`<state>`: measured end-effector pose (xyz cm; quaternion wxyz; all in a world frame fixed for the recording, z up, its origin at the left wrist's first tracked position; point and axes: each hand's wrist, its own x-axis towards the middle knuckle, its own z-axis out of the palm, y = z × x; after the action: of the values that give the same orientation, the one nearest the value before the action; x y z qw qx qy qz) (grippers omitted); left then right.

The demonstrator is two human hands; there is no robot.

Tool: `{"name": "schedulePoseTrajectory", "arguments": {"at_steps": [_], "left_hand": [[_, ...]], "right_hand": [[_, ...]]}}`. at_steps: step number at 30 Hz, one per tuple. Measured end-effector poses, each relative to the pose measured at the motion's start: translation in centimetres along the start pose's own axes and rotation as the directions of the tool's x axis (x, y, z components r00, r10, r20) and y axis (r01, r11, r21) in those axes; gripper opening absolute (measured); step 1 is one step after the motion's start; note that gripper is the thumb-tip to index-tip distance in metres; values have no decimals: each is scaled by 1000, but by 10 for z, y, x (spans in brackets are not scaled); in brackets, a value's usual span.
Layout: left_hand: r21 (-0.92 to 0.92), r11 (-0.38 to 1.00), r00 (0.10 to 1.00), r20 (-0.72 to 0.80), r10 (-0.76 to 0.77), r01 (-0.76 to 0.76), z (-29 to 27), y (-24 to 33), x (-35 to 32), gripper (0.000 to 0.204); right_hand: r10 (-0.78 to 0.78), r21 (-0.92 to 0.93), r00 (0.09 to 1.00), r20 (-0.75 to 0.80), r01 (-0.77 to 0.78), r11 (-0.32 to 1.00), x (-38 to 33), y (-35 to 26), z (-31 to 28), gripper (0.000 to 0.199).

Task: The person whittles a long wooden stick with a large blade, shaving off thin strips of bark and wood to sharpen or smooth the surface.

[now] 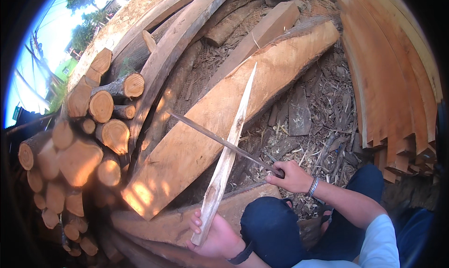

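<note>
My left hand (217,240), low in the middle, is closed around the blunt lower end of a split wooden stake (220,174). This pale stake leans up and away, tapering to a sharp point. My right hand (294,176) grips the dark handle end of a long narrow machete (199,129), seen almost edge-on. Its blade reaches left across the middle of the stake; whether the two touch I cannot tell. Behind both lies a thick sawn plank (173,169), running from lower left to upper right.
Cut logs (114,136) are stacked at the left, ends toward me. Curved sawn boards (388,80) stand in a pile at the right. Another timber (154,226) lies near my knee (269,226). Wood chips and bark (322,127) litter the ground. Long beams (168,52) stretch away at the back.
</note>
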<state>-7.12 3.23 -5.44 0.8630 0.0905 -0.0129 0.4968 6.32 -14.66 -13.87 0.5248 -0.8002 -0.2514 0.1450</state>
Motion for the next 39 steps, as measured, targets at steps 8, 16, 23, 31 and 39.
{"name": "schedulePoseTrajectory", "arguments": {"at_steps": [8,16,23,31,39], "left_hand": [[-31,968,968,27,-250,250,33,-39,-53,29],[253,919,900,244,-362,301,39,-61,-92,30],[873,250,452,39,-891,419,73,-25,-72,62],[934,-356,-71,-355,-932,4,87,-96,-28,43],[958,-243,298,-189,-936,-155,70,-145,-19,25]], "right_hand": [[134,647,970,-206,32,762,3,-40,-28,42],[112,780,940,-323,198,594,-17,-55,-91,33],[169,756,925,-342,164,633,-33,-48,-120,28],[244,652,857,-454,132,747,-29,-23,-125,29],[-64,47,738,-672,129,991,-35,-17,-150,42]]}}
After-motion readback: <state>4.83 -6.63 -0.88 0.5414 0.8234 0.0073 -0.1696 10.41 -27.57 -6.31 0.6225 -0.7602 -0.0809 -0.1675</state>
